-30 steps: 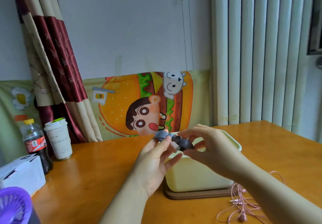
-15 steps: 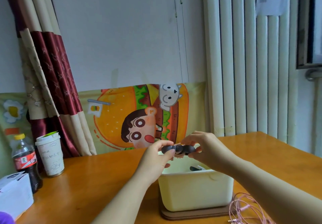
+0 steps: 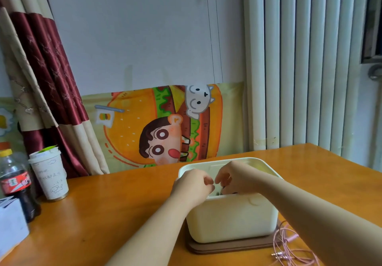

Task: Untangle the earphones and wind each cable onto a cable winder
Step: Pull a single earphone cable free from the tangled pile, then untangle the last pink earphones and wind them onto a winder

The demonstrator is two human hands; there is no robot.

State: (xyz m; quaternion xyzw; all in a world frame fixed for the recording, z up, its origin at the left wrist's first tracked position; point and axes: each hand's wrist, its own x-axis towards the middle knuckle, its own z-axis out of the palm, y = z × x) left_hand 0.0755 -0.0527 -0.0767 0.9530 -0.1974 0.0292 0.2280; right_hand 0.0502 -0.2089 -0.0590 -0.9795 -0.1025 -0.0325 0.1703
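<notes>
Both my hands reach into the top of a cream plastic box (image 3: 231, 218) on the wooden table. My right hand (image 3: 237, 179) curls its fingers over a small dark cable winder (image 3: 222, 191), only slivers of which show just inside the box's near rim. My left hand (image 3: 193, 185) is beside it with curled fingers, almost touching the right hand; whether it holds the winder is hidden. A tangle of pink earphones (image 3: 289, 251) lies on the table to the right of the box, partly under my right forearm.
The box stands on a brown board (image 3: 227, 248). At the left are a cola bottle (image 3: 14, 183), a paper cup (image 3: 50, 176) and a white carton (image 3: 10, 226). A cartoon cloth hangs behind the table and a radiator stands at the right.
Both hands have dropped from above the box down into its opening, taking the dark winder with them. The view has tilted and the pink earphones show again.
</notes>
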